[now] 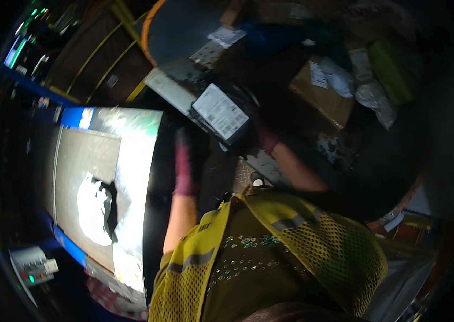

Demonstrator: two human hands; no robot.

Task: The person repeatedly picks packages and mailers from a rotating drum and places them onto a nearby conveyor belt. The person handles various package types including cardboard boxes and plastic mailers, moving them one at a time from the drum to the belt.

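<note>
A black plastic parcel (233, 139) with a white printed label lies tilted over a pale metal edge, in front of me. My right hand (265, 135), in a dark red glove, is at the parcel's right side; its fingers are lost in shadow, so its grip does not show. To the left of the parcel, my left hand (183, 161) is raised in a similar glove, apart from it, blurred and holding nothing visible. A white and black plastic parcel (95, 209) rests on the brightly lit belt conveyor (86, 155) at my left.
Beyond the metal edge (170, 90) lie a cardboard box (323, 96), clear and white plastic bags and a green parcel (391, 72). A control box (33, 267) with lit buttons stands at the lower left. Yellow rails (102, 60) frame a brown container at the upper left.
</note>
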